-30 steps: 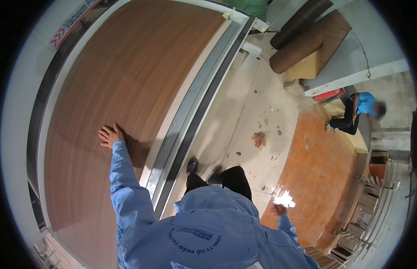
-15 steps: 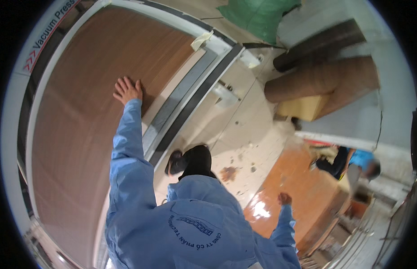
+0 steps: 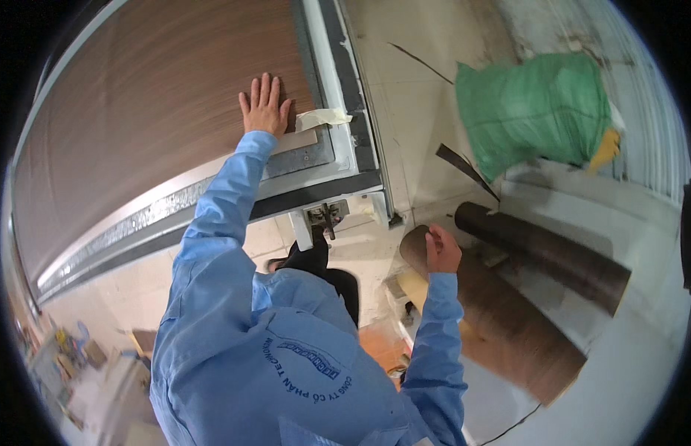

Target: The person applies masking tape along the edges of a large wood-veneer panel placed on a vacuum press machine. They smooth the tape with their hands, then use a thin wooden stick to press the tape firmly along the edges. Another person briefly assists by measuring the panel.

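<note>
My left hand [image 3: 264,110] lies flat with its fingers spread on a brown wood-grain sheet [image 3: 160,89], close to the sheet's corner. The sheet covers the bed of a large framed table with a light metal edge [image 3: 316,176]. By my left wrist, a piece of pale tape [image 3: 322,119] sticks across the corner of the frame. My right hand [image 3: 443,250] hangs in the air with its fingers curled in, and nothing shows in it. From this view it overlaps the end of a wide brown roll [image 3: 509,320]; whether they touch I cannot tell.
A darker roll [image 3: 546,256] lies beside the wide one. Beyond them stands a stuffed green sack [image 3: 535,111], with a dark strip [image 3: 466,171] lying near it. A metal latch-like fitting [image 3: 327,217] juts from the table's side near my legs. Cluttered goods [image 3: 70,353] sit at lower left.
My view has turned to the right, toward the table's corner and the rolls. My left hand now rests nearer the taped corner. My right hand has come up and forward, still curled.
</note>
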A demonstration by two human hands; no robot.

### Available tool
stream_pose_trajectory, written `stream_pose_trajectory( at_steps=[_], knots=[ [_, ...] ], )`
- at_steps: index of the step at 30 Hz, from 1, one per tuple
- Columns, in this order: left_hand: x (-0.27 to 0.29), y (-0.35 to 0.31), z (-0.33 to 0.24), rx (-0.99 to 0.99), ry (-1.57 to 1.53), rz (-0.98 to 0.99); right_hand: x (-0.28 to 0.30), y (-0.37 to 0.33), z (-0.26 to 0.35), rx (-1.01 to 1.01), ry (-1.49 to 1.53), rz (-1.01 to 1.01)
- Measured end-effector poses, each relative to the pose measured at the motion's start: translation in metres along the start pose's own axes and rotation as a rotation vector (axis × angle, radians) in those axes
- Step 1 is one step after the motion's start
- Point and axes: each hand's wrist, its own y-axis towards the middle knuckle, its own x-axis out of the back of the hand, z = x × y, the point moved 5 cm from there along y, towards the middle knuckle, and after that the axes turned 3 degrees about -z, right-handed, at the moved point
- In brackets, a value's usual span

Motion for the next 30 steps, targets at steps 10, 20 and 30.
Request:
stream_pose_trajectory(
  at_steps=[10, 20, 30],
  knots=[
    [0.028, -0.003, -0.053, 0.234, -0.040, 0.020, -0.006, 0.220, 0.018, 0.724, -0.083, 0.353],
    [0.050, -0.030, -0.082, 0.534, -0.150, -0.111, -0.160, 0.291, 0.208, 1.627, 0.076, 0.743],
    [0.042, -0.050, -0.078, 0.565, -0.225, -0.068, -0.240, 0.285, 0.244, 1.648, 0.165, 1.205]
  ],
)
